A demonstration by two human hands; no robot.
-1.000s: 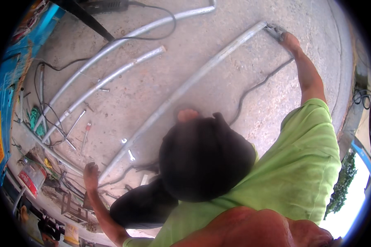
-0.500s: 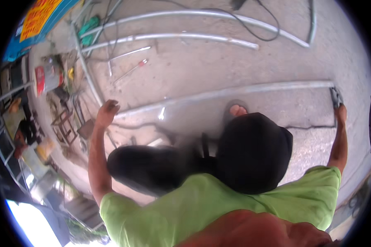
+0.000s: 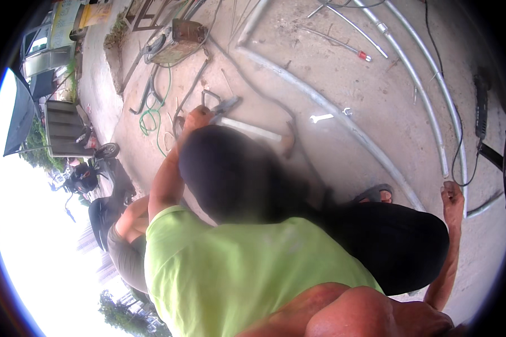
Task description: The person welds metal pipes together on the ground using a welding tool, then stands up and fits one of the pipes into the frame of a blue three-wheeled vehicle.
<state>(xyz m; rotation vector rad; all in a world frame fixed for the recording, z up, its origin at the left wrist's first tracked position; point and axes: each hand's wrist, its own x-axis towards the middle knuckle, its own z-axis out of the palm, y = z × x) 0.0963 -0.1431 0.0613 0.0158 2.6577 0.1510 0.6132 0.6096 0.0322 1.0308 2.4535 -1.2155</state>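
Observation:
My left hand (image 3: 198, 118) is closed around part of a dark, clamp-like metal tool (image 3: 226, 105) on the ground, beyond my left knee. Beside it lies what looks like a hammer, with a pale straight handle (image 3: 250, 128) and a rusty head. At the right, my right hand (image 3: 451, 194) is low with loosely bent fingers and nothing visible in them, close to the near end of a grey metal pipe (image 3: 419, 92). Another long pipe (image 3: 343, 119) slants across the ground; my right knee hides its near end. A spanner (image 3: 330, 115) lies against this pipe.
A rusty box-like piece (image 3: 189, 31), green wire (image 3: 149, 119) and dark cable lie at the far left. A red-tipped rod (image 3: 363, 55) is between the pipes. Another person (image 3: 126, 241) is close on my left, near a parked motorbike (image 3: 90, 177).
My view has swung left. My left hand has moved from the pipe's end to the dark tool; my right hand no longer holds the metal tool it had at the pipe's other end.

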